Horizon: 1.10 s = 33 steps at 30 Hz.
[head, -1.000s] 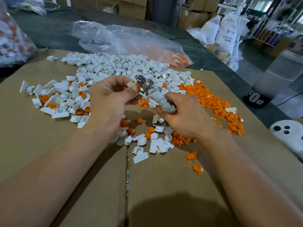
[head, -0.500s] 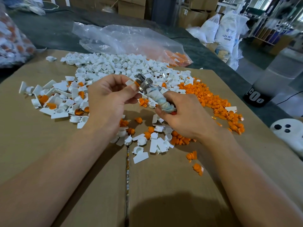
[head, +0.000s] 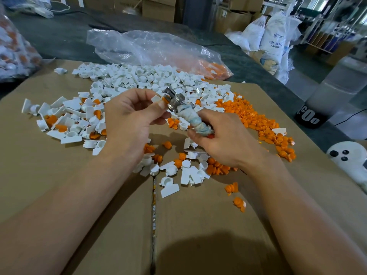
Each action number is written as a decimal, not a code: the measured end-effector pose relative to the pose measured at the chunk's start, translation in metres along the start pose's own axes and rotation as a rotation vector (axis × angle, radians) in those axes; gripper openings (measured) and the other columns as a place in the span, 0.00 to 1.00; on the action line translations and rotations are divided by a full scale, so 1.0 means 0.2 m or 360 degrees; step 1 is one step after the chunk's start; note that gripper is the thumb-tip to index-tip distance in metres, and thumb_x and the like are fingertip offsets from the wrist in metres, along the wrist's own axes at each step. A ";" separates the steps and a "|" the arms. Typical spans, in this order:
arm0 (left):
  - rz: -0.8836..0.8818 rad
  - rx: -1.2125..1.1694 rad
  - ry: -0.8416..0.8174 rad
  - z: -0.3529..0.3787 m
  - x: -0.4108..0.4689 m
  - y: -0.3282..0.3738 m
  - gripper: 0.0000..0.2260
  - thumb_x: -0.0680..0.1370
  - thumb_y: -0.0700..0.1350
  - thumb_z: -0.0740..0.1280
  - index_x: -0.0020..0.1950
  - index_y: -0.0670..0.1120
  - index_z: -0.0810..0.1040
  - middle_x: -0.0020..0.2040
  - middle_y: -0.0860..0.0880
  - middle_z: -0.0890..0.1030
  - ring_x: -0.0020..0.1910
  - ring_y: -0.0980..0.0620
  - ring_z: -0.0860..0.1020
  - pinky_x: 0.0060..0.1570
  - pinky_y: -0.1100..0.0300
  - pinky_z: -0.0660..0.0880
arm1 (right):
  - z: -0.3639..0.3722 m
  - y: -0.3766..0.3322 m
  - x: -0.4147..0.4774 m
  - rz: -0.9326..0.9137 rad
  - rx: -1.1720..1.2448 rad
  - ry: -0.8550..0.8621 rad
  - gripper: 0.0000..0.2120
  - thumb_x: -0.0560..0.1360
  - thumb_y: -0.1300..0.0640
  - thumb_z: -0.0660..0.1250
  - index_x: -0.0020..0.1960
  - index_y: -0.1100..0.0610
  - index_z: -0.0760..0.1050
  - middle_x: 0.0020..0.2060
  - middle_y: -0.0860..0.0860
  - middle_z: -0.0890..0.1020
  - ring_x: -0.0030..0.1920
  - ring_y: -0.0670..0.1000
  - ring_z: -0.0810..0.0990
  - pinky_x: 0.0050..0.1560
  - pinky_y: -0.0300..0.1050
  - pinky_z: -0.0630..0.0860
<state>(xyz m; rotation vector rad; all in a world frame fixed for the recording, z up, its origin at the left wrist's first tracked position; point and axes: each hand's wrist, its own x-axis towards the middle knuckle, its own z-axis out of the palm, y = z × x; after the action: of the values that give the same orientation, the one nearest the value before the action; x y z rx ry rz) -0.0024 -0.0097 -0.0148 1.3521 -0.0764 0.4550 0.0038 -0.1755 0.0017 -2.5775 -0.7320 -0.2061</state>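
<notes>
My right hand grips a tool by its cloth-wrapped handle; the tool's metal head points up and left. My left hand pinches a small white plastic piece with an orange cap between thumb and fingers, held right against that metal head. Both hands hover over flattened cardboard. A heap of white plastic pieces lies behind the hands and a heap of orange caps lies to the right.
White pieces fitted with orange caps lie at the left. Loose white and orange parts are scattered under my hands. A clear plastic bag with orange caps lies behind. A white round object sits at the right edge.
Almost nothing has moved. Both hands keep the same grips, with the small piece staying against the tool's metal head.
</notes>
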 end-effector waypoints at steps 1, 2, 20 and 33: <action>-0.0001 0.0003 0.0002 0.00 0.00 0.00 0.09 0.72 0.31 0.68 0.37 0.44 0.77 0.28 0.53 0.80 0.29 0.55 0.80 0.32 0.64 0.77 | 0.00 0.00 0.00 -0.0004 0.0004 0.0002 0.07 0.75 0.51 0.65 0.43 0.48 0.66 0.30 0.41 0.69 0.31 0.42 0.69 0.31 0.36 0.60; 0.0000 0.0006 0.0005 0.00 0.00 0.00 0.09 0.72 0.31 0.68 0.37 0.44 0.77 0.29 0.52 0.80 0.29 0.55 0.80 0.32 0.64 0.77 | 0.00 0.00 0.00 -0.0008 0.0002 0.0001 0.07 0.75 0.51 0.65 0.43 0.48 0.66 0.30 0.41 0.69 0.32 0.42 0.69 0.31 0.36 0.60; -0.0048 -0.0033 -0.0035 -0.01 0.01 0.01 0.09 0.72 0.30 0.67 0.38 0.44 0.77 0.30 0.52 0.81 0.30 0.54 0.81 0.31 0.64 0.77 | -0.01 0.01 0.00 -0.0010 0.0038 -0.0030 0.07 0.75 0.50 0.64 0.41 0.48 0.67 0.31 0.41 0.70 0.33 0.41 0.70 0.33 0.32 0.64; -0.0141 -0.0093 0.0094 0.00 0.01 0.00 0.10 0.71 0.30 0.67 0.36 0.43 0.76 0.26 0.53 0.80 0.28 0.54 0.79 0.31 0.63 0.77 | 0.02 -0.01 0.03 0.0061 -0.0016 0.0024 0.12 0.74 0.56 0.67 0.37 0.48 0.65 0.29 0.43 0.70 0.31 0.45 0.69 0.32 0.43 0.66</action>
<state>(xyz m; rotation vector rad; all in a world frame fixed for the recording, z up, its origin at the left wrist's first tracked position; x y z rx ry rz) -0.0012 -0.0102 -0.0142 1.2784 0.0185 0.4147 0.0077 -0.1698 -0.0003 -2.5943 -0.6767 -0.2176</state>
